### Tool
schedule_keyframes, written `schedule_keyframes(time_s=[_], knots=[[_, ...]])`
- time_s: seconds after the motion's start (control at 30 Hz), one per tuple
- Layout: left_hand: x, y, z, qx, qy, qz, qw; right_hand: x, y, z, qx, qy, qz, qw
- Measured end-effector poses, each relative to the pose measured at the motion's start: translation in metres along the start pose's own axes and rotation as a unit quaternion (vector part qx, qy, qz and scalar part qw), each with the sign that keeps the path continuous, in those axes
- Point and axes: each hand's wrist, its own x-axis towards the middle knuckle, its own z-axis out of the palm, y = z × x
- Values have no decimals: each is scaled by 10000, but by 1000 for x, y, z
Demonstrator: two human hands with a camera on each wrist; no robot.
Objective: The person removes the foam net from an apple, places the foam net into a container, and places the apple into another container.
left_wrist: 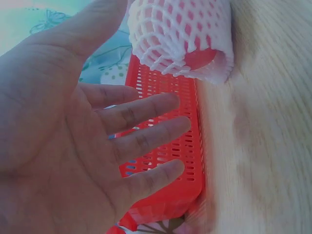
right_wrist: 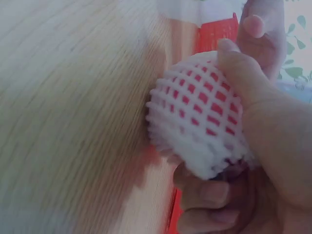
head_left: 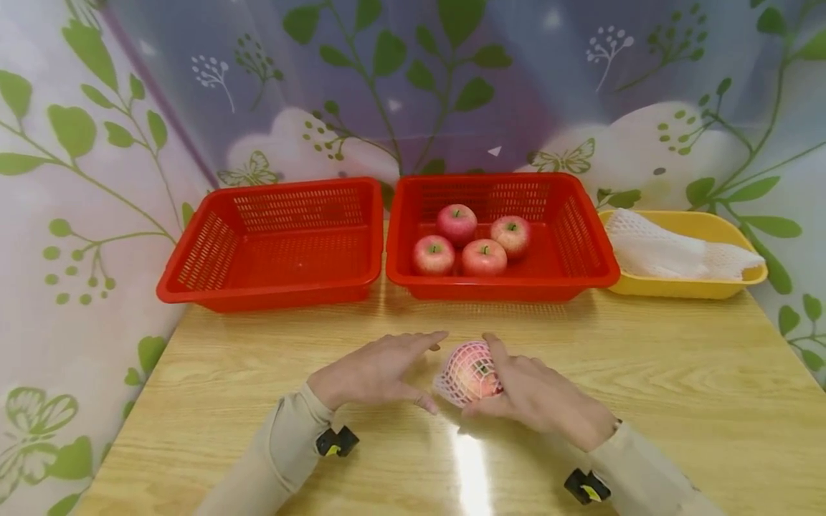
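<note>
In the head view an apple in a white foam net sleeve (head_left: pixel 473 373) is at the middle of the table, in front of the baskets. My right hand (head_left: pixel 538 394) grips it from the right, thumb on the near side and fingers on the far side. The right wrist view shows the netted apple (right_wrist: pixel 197 107) between thumb and curled fingers. My left hand (head_left: pixel 381 369) is just left of it, fingers extended and apart from the net. In the left wrist view the left palm (left_wrist: pixel 63 141) faces the camera with spread fingers, and red skin shows at the sleeve's open end.
Several bare apples (head_left: pixel 485 258) sit in the middle red basket (head_left: pixel 503 289). Another red basket (head_left: pixel 284 295) stands to its left. A yellow tray (head_left: pixel 684 288) at the right holds white foam nets (head_left: pixel 671 247). Behind them is a leaf-patterned wall covering (head_left: pixel 452 107).
</note>
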Motion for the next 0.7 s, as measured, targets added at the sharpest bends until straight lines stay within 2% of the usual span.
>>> schedule_keyframes(time_s=[0.23,0.4,0.53,0.7], knots=[[2,0,1,148,-60,-65,9999,-11,21,0,-147,250,-590,9978],[5,1,3,97,-80,-31,9999,-13,31,2,-100,437,-1014,9938],[6,3,4,81,-92,1,9999,-16,32,-3,-221,551,-991,9933],[8,5,5,115,-79,-7,9999,-22,23,-17,-932,913,-697,9890]])
